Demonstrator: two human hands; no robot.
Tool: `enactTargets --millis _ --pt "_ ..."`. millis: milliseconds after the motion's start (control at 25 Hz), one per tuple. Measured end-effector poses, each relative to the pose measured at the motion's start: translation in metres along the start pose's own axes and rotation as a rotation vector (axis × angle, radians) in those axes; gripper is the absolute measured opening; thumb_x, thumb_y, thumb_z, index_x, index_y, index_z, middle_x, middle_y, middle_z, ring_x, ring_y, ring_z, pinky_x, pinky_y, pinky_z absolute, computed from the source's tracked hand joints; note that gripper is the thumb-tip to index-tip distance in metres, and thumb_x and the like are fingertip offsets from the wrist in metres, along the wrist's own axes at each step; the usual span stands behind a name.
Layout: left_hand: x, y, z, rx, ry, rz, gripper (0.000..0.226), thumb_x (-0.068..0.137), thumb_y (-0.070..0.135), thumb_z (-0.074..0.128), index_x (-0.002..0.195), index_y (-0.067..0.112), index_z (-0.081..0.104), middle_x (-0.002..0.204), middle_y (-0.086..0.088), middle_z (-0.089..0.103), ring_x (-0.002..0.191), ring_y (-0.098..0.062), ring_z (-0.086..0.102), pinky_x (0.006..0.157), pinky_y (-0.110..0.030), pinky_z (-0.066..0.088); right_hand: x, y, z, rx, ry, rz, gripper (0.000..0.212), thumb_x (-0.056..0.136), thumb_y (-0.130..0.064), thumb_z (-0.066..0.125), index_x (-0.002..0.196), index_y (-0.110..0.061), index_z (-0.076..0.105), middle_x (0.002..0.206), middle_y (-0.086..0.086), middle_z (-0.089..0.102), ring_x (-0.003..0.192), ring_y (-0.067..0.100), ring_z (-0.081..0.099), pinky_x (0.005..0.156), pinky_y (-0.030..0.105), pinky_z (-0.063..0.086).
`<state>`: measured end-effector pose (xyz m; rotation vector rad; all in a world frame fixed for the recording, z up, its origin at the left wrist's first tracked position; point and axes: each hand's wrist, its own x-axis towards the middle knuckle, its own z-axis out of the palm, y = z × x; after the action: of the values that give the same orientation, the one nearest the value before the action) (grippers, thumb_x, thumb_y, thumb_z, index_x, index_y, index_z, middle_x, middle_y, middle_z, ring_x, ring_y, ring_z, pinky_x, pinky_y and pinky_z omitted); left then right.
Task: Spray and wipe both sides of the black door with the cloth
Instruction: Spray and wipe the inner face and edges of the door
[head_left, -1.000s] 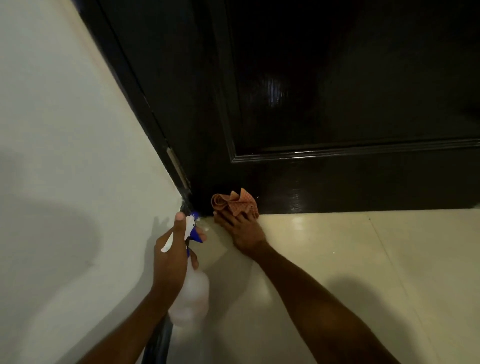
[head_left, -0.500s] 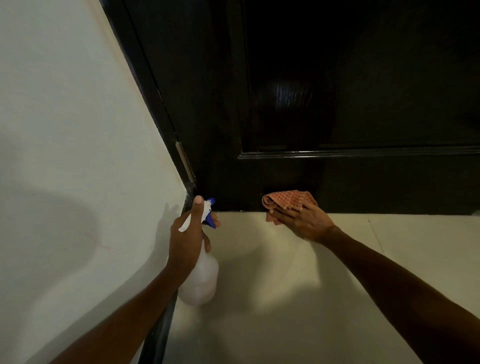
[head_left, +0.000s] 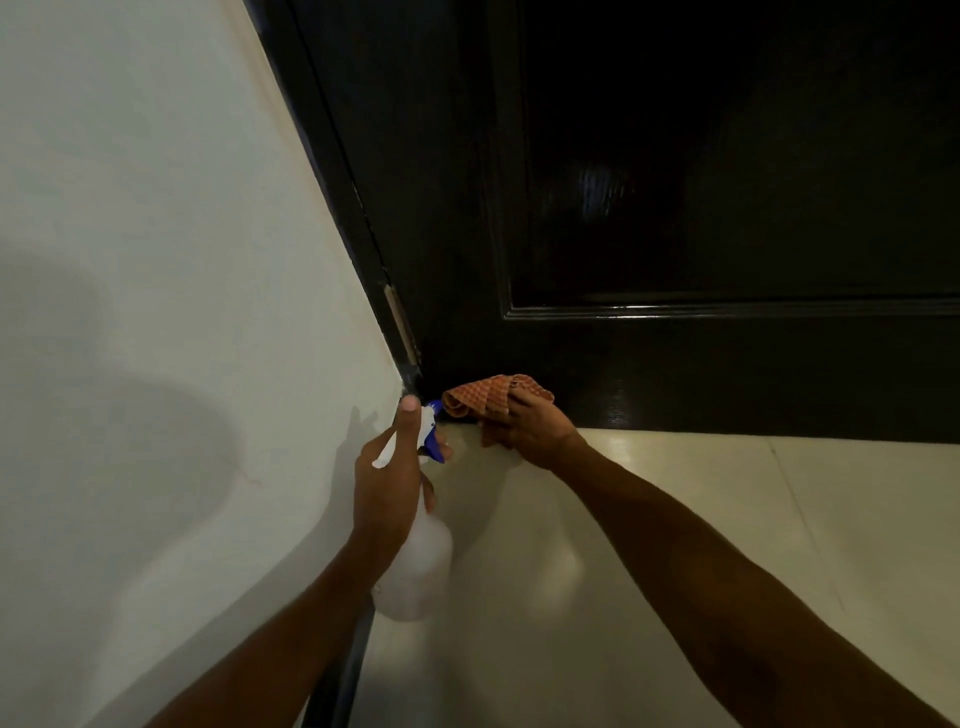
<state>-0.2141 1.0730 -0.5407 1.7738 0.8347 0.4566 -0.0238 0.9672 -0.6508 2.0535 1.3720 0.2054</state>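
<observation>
The glossy black door (head_left: 675, 208) fills the upper right, its bottom rail meeting the floor. My right hand (head_left: 530, 428) presses a crumpled orange checked cloth (head_left: 480, 397) against the door's bottom left corner, near the hinge side. My left hand (head_left: 389, 478) grips a white spray bottle (head_left: 418, 566) with a blue and white trigger head (head_left: 431, 431), held just left of the cloth, nozzle pointing toward the door's corner. A brass hinge (head_left: 400, 322) shows on the black frame above the hands.
A white wall (head_left: 156, 312) runs along the left, ending at the black door frame (head_left: 332, 156). Cream floor tiles (head_left: 727, 519) spread below the door. A dark skirting strip (head_left: 343, 670) follows the wall's foot by my left forearm.
My right hand slid the cloth left along the door's bottom rail, back to the hinge corner next to the spray head. The left hand with the bottle has hardly shifted.
</observation>
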Motion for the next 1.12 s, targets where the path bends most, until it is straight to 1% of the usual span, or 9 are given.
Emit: enactTargets --millis 80,160,400,640,720,800,920,1040,1120 --pt "0.003 -0.002 0.004 -0.015 -0.042 0.048 0.063 0.085 0.063 0.032 0.101 0.014 0.067 0.082 -0.004 0.066 0.063 -0.01 0.056 0.043 -0.001 0.04 -0.025 0.015 0.016 0.04 0.05 0.035 0.063 0.105 -0.037 0.049 0.161 -0.037 0.021 0.171 0.001 0.009 0.157 0.03 0.008 0.125 0.048 -0.003" --pt "0.005 -0.002 0.008 -0.023 -0.067 0.057 0.075 0.082 0.064 0.032 0.099 0.002 0.07 0.088 -0.018 0.07 0.064 -0.019 0.06 0.047 -0.005 0.045 -0.062 0.033 0.042 0.101 0.041 0.076 0.061 0.107 -0.036 0.043 0.162 -0.036 0.016 0.171 0.001 0.01 0.157 0.03 0.011 0.126 0.048 0.001" --pt "0.001 0.0 0.015 -0.051 -0.096 -0.016 0.047 0.1 0.048 0.036 0.086 0.015 0.067 0.081 -0.006 0.067 0.062 -0.018 0.058 0.049 -0.016 0.051 -0.13 0.051 0.081 0.197 -0.07 0.173 0.069 0.11 -0.036 0.035 0.159 -0.03 -0.013 0.17 0.004 -0.006 0.157 0.034 0.005 0.125 0.053 0.004" --pt "0.006 -0.005 0.016 -0.037 -0.072 -0.019 0.068 0.081 0.065 0.031 0.092 0.011 0.07 0.09 -0.014 0.07 0.066 -0.028 0.063 0.058 -0.03 0.056 -0.093 0.046 0.078 0.273 0.012 0.09 0.068 0.109 -0.037 0.036 0.161 -0.03 -0.008 0.171 0.003 0.002 0.157 0.033 0.012 0.124 0.052 0.011" --pt "0.006 0.001 0.015 -0.028 -0.05 -0.005 0.07 0.081 0.068 0.03 0.092 0.012 0.07 0.09 -0.015 0.07 0.068 -0.033 0.064 0.059 -0.032 0.057 -0.06 0.035 0.061 0.276 0.102 0.047 0.07 0.107 -0.035 0.04 0.162 -0.029 -0.002 0.171 0.002 0.007 0.156 0.031 0.017 0.123 0.051 0.014" --pt "0.006 0.01 0.012 -0.034 -0.018 -0.008 0.072 0.083 0.069 0.029 0.098 0.011 0.069 0.087 -0.01 0.07 0.068 -0.026 0.064 0.055 -0.02 0.054 -0.027 0.024 0.034 0.246 0.156 0.025 0.076 0.106 -0.029 0.045 0.162 -0.029 -0.006 0.172 0.001 0.0 0.157 0.03 0.01 0.125 0.05 0.009" --pt "0.005 0.032 0.011 -0.063 0.043 0.032 0.047 0.093 0.061 0.029 0.097 0.028 0.062 0.081 0.005 0.064 0.067 -0.011 0.057 0.045 -0.004 0.042 -0.003 0.032 -0.013 0.225 0.29 0.086 0.083 0.104 -0.026 0.05 0.162 -0.03 -0.009 0.172 0.003 -0.004 0.157 0.031 0.009 0.125 0.048 0.007" --pt "0.007 0.047 0.011 -0.107 0.018 0.109 0.065 0.088 0.064 0.03 0.096 0.012 0.069 0.087 -0.005 0.071 0.07 -0.019 0.064 0.048 -0.007 0.047 -0.025 0.057 -0.021 0.319 0.551 0.254 0.085 0.092 -0.022 0.06 0.163 -0.031 0.014 0.169 0.002 0.021 0.154 0.029 0.025 0.122 0.048 0.016" --pt "0.006 0.055 0.014 -0.121 -0.016 0.115 0.076 0.082 0.067 0.03 0.097 0.005 0.071 0.091 -0.009 0.073 0.076 -0.023 0.067 0.058 -0.015 0.054 -0.052 0.074 -0.002 0.349 0.626 0.332 0.087 0.088 -0.02 0.063 0.163 -0.03 0.02 0.167 0.004 0.028 0.151 0.028 0.029 0.117 0.053 0.023"
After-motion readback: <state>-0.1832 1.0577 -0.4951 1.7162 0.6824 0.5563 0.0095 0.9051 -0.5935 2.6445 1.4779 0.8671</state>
